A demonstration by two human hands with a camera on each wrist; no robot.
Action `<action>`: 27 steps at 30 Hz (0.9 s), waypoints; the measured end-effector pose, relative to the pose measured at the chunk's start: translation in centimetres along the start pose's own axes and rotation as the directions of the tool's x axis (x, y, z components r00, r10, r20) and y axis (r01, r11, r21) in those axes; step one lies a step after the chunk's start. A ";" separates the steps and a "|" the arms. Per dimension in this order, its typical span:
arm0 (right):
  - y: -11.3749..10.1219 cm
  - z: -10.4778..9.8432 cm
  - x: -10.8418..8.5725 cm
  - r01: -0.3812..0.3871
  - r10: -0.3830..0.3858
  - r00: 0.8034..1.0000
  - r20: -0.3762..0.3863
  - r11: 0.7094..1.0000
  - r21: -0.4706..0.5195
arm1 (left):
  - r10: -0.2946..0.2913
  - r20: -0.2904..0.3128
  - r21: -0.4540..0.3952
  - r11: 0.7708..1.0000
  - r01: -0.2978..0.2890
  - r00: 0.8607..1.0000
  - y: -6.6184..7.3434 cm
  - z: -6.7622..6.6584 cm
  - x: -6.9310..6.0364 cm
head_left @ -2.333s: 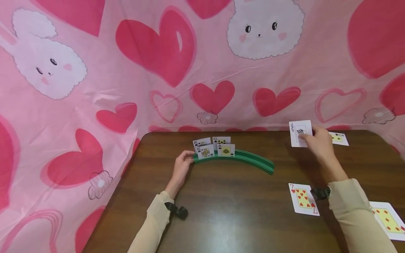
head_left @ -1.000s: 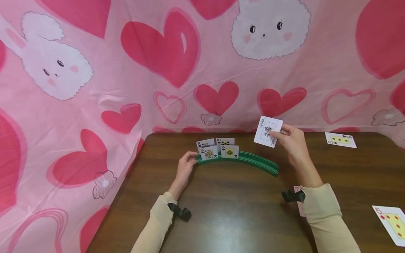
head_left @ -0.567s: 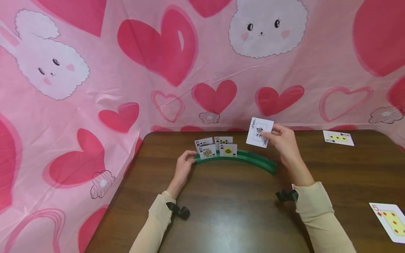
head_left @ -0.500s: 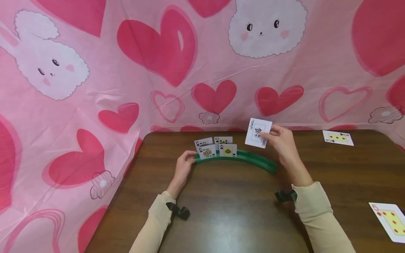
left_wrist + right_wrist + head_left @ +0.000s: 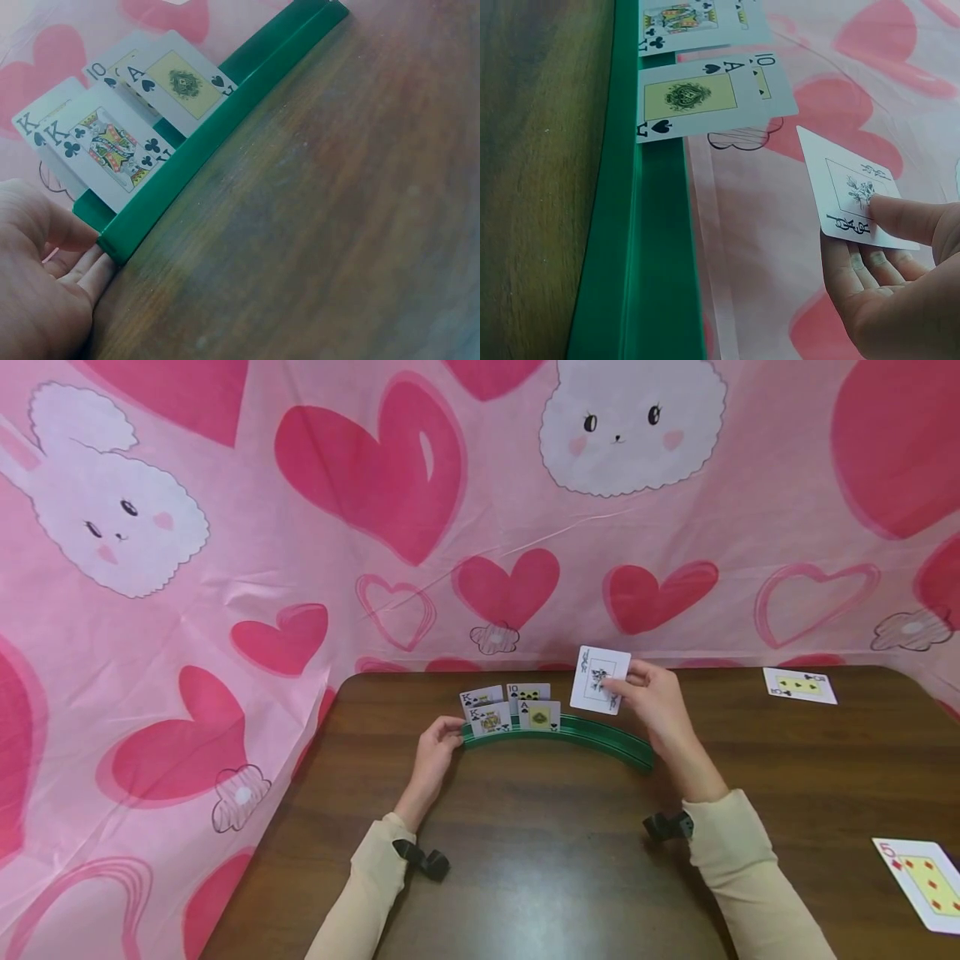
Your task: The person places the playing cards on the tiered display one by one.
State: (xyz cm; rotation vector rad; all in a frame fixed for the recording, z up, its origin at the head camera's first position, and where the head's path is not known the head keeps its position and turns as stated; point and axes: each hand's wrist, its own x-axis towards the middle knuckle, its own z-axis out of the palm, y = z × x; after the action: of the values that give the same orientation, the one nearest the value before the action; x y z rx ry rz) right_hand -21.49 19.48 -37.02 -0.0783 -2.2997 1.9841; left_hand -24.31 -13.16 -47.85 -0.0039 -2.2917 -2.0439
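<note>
The left hand [image 5: 435,755] pinches the left end of a curved green rack [image 5: 603,737], which stands on the brown wooden tabletop [image 5: 517,852] left of its middle. The right hand [image 5: 661,703] holds a joker [image 5: 593,680] between thumb and fingers, its face toward the person. The joker is up off the tabletop, on the far side of the rack's right stretch; the right wrist view shows it apart from the rack and from the cards in it. Four cards stand in the rack's left half, in two rows: in the near row the king of clubs [image 5: 489,720] at left and the ace of spades [image 5: 539,716] to its right, and in the far row another king [image 5: 482,697] and a ten [image 5: 529,692], both partly covered by the near cards. At the far right a black-suited card [image 5: 799,686] lies flat, its number too small to read. At the near right lies the five of diamonds [image 5: 921,883], cut off by the right edge of the head view. Beyond the tabletop hangs a pink cloth [image 5: 420,610] with red hearts and white rabbits.
</note>
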 end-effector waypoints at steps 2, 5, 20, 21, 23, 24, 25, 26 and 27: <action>0.1 0.1 0.0 -0.001 0.001 1.000 0.005 1.000 -0.009 | 0.002 0.002 -0.002 1.000 -0.002 1.000 0.0 0.0 0.0; 0.2 0.3 0.0 -0.008 0.008 1.000 0.009 1.000 -0.019 | 0.004 0.002 0.000 1.000 -0.004 1.000 0.0 -0.1 -0.1; 0.8 1.3 0.0 -0.013 0.013 1.000 0.005 1.000 -0.015 | -0.024 -0.002 0.012 1.000 0.024 1.000 0.1 -0.1 0.0; 0.8 1.4 0.0 -0.015 0.015 1.000 0.004 1.000 -0.014 | -0.026 -0.001 0.014 1.000 0.026 1.000 0.1 -0.1 0.0; 0.9 1.4 0.0 -0.021 0.021 1.000 0.003 1.000 -0.011 | -0.028 0.003 0.018 0.999 0.028 1.000 0.1 -0.1 0.0; 1.0 1.5 0.1 -0.024 0.024 1.000 0.002 1.000 -0.010 | -0.028 0.004 0.015 0.999 0.028 1.000 0.1 -0.2 0.0; 1.0 1.5 0.1 -0.026 0.026 1.000 0.002 1.000 -0.008 | -0.025 0.002 0.020 0.999 0.025 1.000 0.2 -0.2 0.0; 1.1 1.5 0.1 -0.028 0.028 1.000 0.001 1.000 -0.004 | -0.022 0.002 0.020 1.000 0.022 1.000 0.2 -0.1 -0.1; 1.2 1.5 0.1 -0.028 0.028 1.000 0.000 1.000 0.001 | -0.026 0.006 0.019 0.999 0.026 1.000 0.6 -0.1 -0.3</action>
State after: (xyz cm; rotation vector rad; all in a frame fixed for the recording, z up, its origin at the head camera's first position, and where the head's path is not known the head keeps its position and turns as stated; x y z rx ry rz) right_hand -21.84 18.18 -38.44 -0.1113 -2.3098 1.9990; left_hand -23.99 -13.22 -47.25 0.0207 -2.3268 -2.0370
